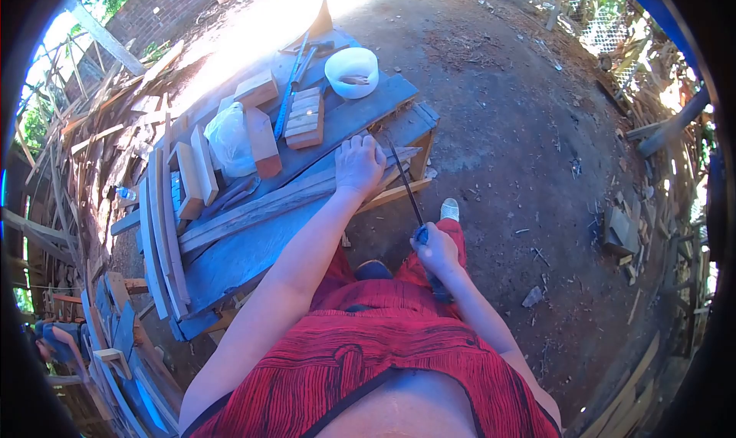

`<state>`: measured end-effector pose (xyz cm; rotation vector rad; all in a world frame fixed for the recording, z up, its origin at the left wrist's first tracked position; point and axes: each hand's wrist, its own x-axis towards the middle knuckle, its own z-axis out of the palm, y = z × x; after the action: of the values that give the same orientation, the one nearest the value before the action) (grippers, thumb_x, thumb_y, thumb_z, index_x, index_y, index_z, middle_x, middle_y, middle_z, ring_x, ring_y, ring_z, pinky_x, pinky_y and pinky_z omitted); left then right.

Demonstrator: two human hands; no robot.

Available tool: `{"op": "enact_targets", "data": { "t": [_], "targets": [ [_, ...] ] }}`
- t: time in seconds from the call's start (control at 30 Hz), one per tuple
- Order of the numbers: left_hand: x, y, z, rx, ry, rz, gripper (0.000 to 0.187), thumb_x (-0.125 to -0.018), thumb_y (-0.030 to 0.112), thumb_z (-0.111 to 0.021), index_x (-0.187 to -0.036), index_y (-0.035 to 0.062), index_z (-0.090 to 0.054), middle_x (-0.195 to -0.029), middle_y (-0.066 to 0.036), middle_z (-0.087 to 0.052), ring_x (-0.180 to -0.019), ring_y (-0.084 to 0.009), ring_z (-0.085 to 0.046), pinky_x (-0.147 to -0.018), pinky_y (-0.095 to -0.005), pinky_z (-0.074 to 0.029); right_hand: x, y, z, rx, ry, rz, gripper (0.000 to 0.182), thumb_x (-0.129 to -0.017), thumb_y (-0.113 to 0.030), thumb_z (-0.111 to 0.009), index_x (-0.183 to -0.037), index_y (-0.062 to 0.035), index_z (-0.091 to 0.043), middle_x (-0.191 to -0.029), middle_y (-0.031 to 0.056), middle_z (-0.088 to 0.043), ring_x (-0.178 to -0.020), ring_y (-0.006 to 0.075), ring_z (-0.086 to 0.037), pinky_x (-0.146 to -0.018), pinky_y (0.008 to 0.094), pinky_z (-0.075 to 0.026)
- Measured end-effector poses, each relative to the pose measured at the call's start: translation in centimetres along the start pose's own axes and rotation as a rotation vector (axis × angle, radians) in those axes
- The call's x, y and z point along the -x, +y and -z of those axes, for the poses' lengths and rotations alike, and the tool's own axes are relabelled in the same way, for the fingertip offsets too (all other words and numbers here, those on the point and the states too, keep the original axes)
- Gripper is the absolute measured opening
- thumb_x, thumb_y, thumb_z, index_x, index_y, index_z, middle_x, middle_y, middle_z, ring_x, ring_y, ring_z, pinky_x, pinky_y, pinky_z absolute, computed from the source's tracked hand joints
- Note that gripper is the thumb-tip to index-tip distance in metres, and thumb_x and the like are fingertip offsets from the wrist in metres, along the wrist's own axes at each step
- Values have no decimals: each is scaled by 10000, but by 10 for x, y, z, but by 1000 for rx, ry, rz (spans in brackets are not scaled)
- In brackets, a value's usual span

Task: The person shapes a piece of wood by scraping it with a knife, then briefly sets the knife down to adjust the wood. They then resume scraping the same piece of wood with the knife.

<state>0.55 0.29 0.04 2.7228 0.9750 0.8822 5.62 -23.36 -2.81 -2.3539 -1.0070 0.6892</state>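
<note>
Beside the counter, your right grip closes round the handle of the saw; on top, your left grip curls down over the wooden strips. Should weak pressure let them slide, the blade could jump towards your knuckles.

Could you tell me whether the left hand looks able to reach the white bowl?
Probably yes: the left hand rests on wooden strips, and nothing stands between it and the white bowl.
</note>
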Motion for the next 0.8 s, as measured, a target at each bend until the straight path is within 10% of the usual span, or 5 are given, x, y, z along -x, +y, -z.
{"op": "enact_targets", "data": {
  "t": [0.8],
  "targets": [
    [0,-1,0,5,-8,9,137,-844,204,-558,-860,68,-573,-877,-139,-598,-874,-339,-584,-789,-469,-458,-59,-40,3,21,59,1,329,-842,-342,-615,-1019,-67,-577,-939,221,-678,-921,415,-650,-788,511,-500]
  ]
}}
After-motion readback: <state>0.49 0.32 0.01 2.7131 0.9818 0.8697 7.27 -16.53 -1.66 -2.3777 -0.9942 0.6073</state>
